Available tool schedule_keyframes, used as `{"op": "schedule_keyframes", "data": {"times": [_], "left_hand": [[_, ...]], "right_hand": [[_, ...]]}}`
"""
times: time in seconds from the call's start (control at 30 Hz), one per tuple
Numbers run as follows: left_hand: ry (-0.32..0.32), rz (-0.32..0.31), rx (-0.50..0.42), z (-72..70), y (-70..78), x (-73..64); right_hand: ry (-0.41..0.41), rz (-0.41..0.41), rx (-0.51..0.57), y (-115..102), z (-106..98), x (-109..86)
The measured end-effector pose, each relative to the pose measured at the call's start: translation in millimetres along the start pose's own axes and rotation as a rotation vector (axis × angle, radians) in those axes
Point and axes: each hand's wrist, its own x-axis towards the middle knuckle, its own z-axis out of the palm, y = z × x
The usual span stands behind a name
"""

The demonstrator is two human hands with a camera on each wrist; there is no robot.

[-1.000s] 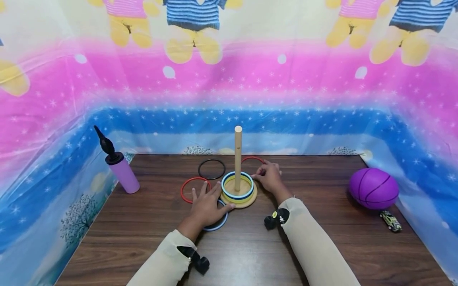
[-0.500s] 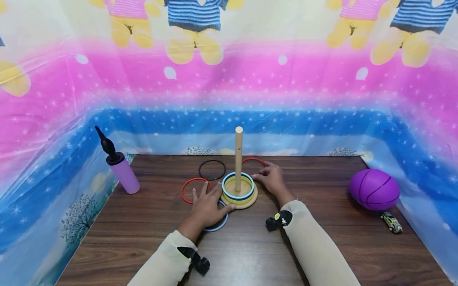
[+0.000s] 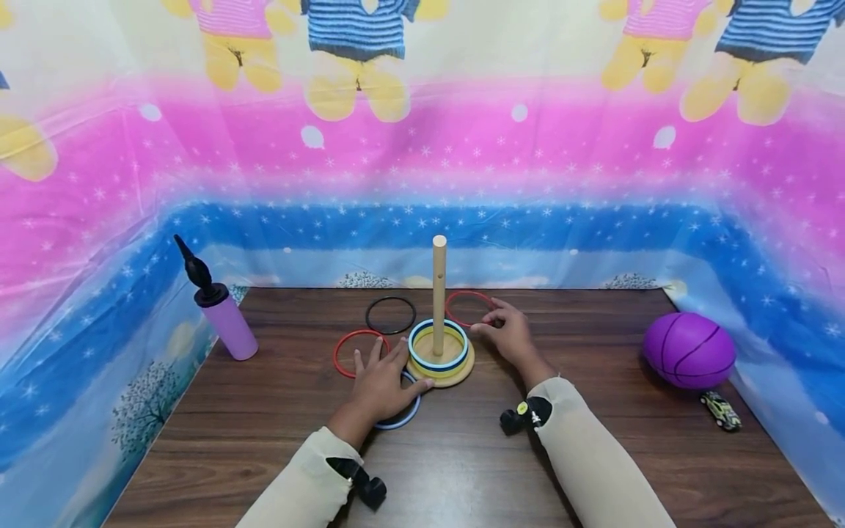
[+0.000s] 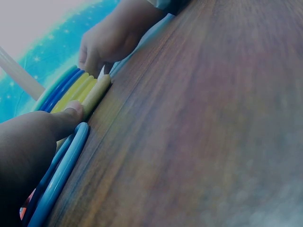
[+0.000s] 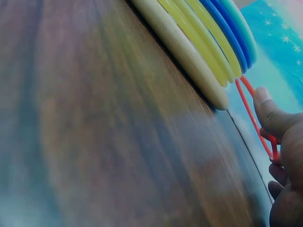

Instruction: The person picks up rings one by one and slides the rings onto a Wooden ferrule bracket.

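A wooden peg (image 3: 439,293) stands upright on a round base (image 3: 455,379). Stacked around its foot are yellow and blue rings, topped by a light blue ring (image 3: 439,366). My left hand (image 3: 381,389) has its fingers spread, with the thumb touching the base's edge. Partly beneath that hand lies a blue ring (image 3: 404,422); the left wrist view shows two blue rings (image 4: 61,170) there. Right of the peg, my right hand (image 3: 511,334) holds a red ring (image 3: 468,292) by its near edge. In the right wrist view this ring looks tilted up beside the stack.
Another red ring (image 3: 337,357) and a black ring (image 3: 391,332) lie left of the peg. A purple pump (image 3: 231,326) stands at the table's left. Toward the right edge are a purple ball (image 3: 689,350) and a toy car (image 3: 721,410). Patterned cloth (image 3: 422,220) surrounds the table (image 3: 462,469).
My right hand has shifted slightly right, away from the stack, and more of the red ring shows. My left hand has stayed in place.
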Motion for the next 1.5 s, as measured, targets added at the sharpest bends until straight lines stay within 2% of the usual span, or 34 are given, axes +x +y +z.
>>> {"op": "schedule_keyframes", "data": {"times": [0.3,0.47,0.73,0.97,1.1,1.5], "left_hand": [[0.009,0.0,0.003,-1.9,-0.1,-0.3],[0.007,-0.002,0.005,-2.5,-0.5,-0.9],[0.005,0.0,0.005,-1.6,-0.9,-1.1],[0.008,0.002,0.007,-1.8,-0.8,-1.1],[0.002,0.0,0.007,-3.0,-0.3,-2.1],[0.008,0.003,0.007,-0.1,-1.2,-1.3]], "right_hand": [[0.023,-0.035,0.075,-3.5,-7.6,-7.8],[0.031,-0.072,0.076,-4.2,-12.4,-11.2],[0.001,-0.172,0.029,-4.8,-23.8,-18.4],[0.084,-0.28,-0.072,-9.6,-34.2,-25.1],[0.125,-0.308,-0.13,-14.9,-40.0,-28.3],[0.173,-0.369,-0.11,-44.1,-54.8,-36.0]]}}
